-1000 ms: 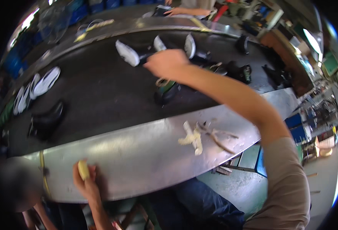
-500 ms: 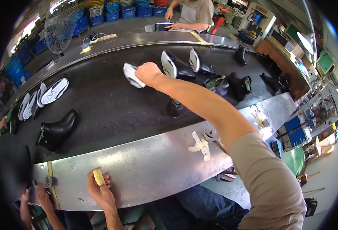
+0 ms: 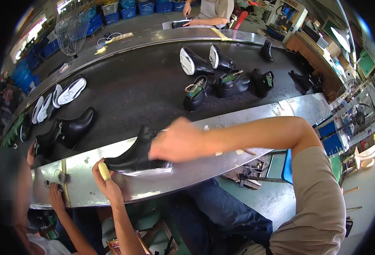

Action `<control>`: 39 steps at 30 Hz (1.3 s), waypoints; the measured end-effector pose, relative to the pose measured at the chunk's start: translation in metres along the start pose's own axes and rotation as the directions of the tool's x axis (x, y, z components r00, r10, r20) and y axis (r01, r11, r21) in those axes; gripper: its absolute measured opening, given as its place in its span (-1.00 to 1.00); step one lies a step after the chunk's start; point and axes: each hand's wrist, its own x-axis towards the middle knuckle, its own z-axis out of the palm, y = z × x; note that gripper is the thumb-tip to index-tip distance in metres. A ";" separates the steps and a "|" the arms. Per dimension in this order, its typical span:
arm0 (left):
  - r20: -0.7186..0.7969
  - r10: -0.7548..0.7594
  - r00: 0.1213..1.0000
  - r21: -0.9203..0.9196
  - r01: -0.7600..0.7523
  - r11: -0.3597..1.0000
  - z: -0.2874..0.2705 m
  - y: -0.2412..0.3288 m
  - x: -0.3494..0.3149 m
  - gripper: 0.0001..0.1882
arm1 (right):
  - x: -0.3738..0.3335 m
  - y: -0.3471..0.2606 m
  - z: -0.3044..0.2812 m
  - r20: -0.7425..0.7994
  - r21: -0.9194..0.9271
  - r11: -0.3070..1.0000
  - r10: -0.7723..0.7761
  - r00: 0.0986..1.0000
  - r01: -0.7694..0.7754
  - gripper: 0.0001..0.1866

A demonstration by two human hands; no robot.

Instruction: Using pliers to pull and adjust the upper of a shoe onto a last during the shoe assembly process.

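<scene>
A black ankle boot (image 3: 132, 156) with a pale sole edge lies tilted on its side above the metal ledge (image 3: 85, 191), its toe to the left. My right hand (image 3: 174, 142), blurred by motion, is closed round the boot near its heel. At the toe, my left hand (image 3: 108, 182) grips the boot between fingers and thumb; one digit wears a yellow cover (image 3: 104, 171). Some fingers of this hand are hidden by the toe.
Other black boots (image 3: 196, 95) stand or lie on the dark conveyor belt (image 3: 128, 102). White-soled boots (image 3: 72, 91) lie at left. A neighbouring person's hand (image 3: 56, 197) rests at the left ledge. Across the belt, another person (image 3: 211, 15) handles a shoe.
My right hand has brought a boot from the belt back to the near ledge. My left hand now meets its toe. Boots on the belt have shifted in view.
</scene>
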 end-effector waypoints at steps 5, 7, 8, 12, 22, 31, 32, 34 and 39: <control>-0.005 0.121 0.993 0.116 -0.120 0.986 0.004 0.016 -0.007 -0.59 | 0.004 0.157 -0.026 -0.201 -0.092 0.785 0.588 0.783 -0.613 -0.62; 0.020 0.098 0.995 0.161 -0.100 0.982 0.008 0.019 -0.006 -0.57 | -0.026 0.247 -0.019 -0.102 -0.270 0.585 0.773 0.627 -0.765 -0.52; -0.027 -0.005 1.000 0.136 0.008 0.991 0.009 0.022 -0.007 -0.55 | -0.037 0.276 -0.010 -0.074 -0.243 0.483 0.855 0.512 -0.841 -0.44; 0.026 0.090 0.996 0.137 -0.092 0.986 -0.014 0.011 -0.015 -0.39 | -0.041 0.311 0.025 -0.047 -0.388 0.231 0.962 0.269 -0.893 -0.22; -0.016 0.020 1.000 0.040 -0.019 0.999 0.000 0.011 -0.008 -0.42 | -0.060 0.325 -0.026 -0.252 -0.507 0.363 0.805 0.537 -0.782 -0.73; -0.184 0.402 0.897 0.310 -0.335 0.890 -0.005 0.007 -0.012 -0.64 | -0.085 0.091 -0.141 -0.407 -0.250 0.812 0.405 0.819 -0.527 -0.77; -0.153 0.527 0.836 0.469 -0.408 0.783 0.000 0.029 -0.025 -0.64 | -0.099 0.060 -0.149 -0.404 -0.165 0.836 0.427 0.809 -0.524 -0.79; -0.108 0.583 0.806 0.301 -0.532 0.791 0.031 0.066 -0.075 -0.64 | -0.134 0.000 -0.157 -0.330 -0.035 0.815 0.537 0.776 -0.579 -0.79; 0.196 0.032 0.980 -0.773 0.134 0.620 0.097 0.166 -0.224 -0.27 | -0.201 -0.143 -0.127 -0.109 0.242 0.753 0.648 0.754 -0.612 -0.71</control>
